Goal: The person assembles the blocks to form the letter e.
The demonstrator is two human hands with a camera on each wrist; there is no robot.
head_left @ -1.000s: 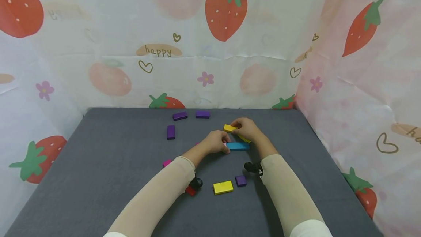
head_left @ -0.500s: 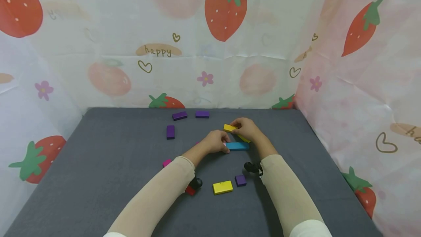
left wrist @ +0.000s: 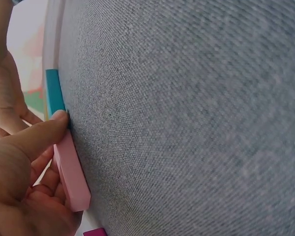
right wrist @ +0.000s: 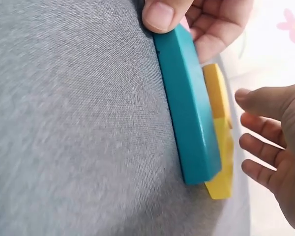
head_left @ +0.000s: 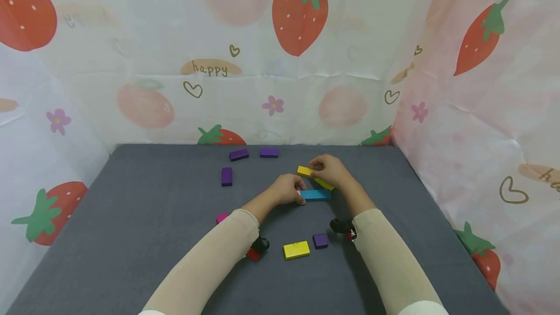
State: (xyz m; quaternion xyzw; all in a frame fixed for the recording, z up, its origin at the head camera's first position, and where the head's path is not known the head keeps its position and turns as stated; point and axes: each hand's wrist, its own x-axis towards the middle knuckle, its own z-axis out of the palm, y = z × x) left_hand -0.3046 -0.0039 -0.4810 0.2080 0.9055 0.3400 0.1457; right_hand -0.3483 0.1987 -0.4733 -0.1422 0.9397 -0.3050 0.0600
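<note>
The right hand (head_left: 331, 170) has edged right, empty, fingers parted; I see the yellow blocks (head_left: 324, 184) just left of it, angled far-left to near-right, while the left hand (head_left: 284, 189) pinches the pink block (left wrist: 73, 174) against the blue block (head_left: 317, 195).

A blue block (right wrist: 187, 103) and pink block (left wrist: 73, 172) are laid in line, an amber block (right wrist: 215, 91) and yellow block (right wrist: 223, 157) set beyond

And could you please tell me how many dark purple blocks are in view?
4: a left far block, a right far block, a third block nearer than the left one, and a fourth block right of the front yellow block. Others may be hidden.
</note>
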